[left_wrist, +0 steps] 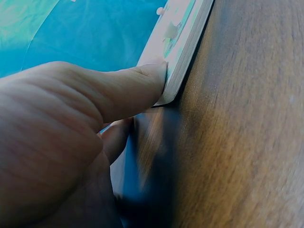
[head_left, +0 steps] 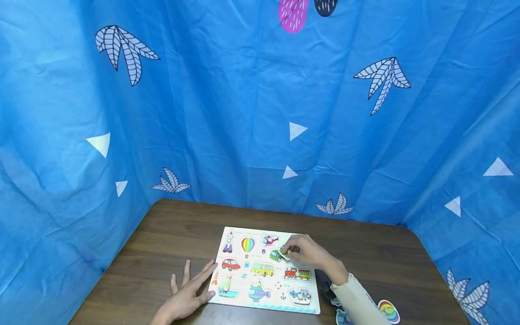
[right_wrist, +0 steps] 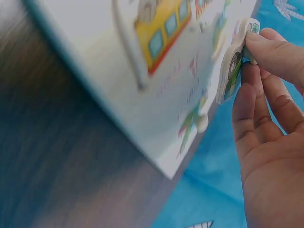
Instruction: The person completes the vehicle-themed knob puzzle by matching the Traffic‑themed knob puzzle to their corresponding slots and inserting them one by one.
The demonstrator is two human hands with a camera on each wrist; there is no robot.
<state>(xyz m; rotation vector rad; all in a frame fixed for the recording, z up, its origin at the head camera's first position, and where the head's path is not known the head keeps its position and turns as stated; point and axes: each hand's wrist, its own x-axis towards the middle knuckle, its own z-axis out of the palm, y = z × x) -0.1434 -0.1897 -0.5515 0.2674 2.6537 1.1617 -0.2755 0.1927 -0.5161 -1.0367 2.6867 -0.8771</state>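
Right hand [right_wrist: 268, 109]: thumb and fingers nearly together, pinching a green vehicle piece [right_wrist: 232, 71] over the far right part of the puzzle board.
Pinched piece: tilted off the board's face, held by its upper part, perhaps so its underside stays free; I cannot tell whether any edge touches.
Left hand [head_left: 184, 298]: fingers spread, gripping nothing, thumb and fingertips on the board's left edge, probably to stop it sliding.
Puzzle board [head_left: 243, 300]: flat on the wooden table [head_left: 406, 262], its pictures facing up.
Rainbow piece [head_left: 388, 311]: right of the board, likely set there within easy reach.
Blue piece [head_left: 343, 317]: just off the board's near right corner, partly under the sleeve [head_left: 357, 298] and cut by the frame.
Dark object [head_left: 326, 286]: beside the board's right edge, too covered to name.
Far right corner: behind the hand from above; the right wrist view shows a blurred, knobbed plane [right_wrist: 199, 124] there.
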